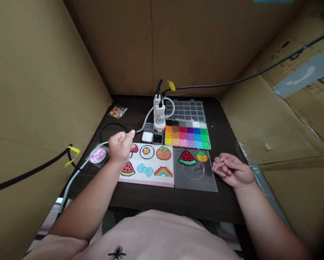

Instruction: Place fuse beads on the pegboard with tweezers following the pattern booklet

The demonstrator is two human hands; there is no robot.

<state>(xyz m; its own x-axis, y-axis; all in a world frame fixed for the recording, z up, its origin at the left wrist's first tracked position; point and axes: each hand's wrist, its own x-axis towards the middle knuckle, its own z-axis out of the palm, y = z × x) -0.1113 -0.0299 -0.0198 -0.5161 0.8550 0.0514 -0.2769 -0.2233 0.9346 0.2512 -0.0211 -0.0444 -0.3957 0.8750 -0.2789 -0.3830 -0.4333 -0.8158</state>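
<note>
A pale cable (81,168) is rising over the left edge of a dark table (151,198) and passing your left hand (121,146) on its way to a white power strip (159,117); you are closing that hand into a fist, apparently around the cable. In your right hand (235,171), half-curled with its palm turning upward, you are pinching a slim pink tool (218,165) between thumb and fingers, near the right edge of a clear pegboard (186,182). A watermelon bead piece (187,157) and a smaller orange bead piece (202,156) are lying on the pegboard. To its left, a pattern sheet (153,162) is showing food, bow and rainbow designs, your left hand covering part of it. Beyond, a sorted bead tray (187,134) is lying before a clear compartmented lid (186,110), while small boxes of white beads (147,137) and black beads (157,138) are sitting side by side near the strip.
</note>
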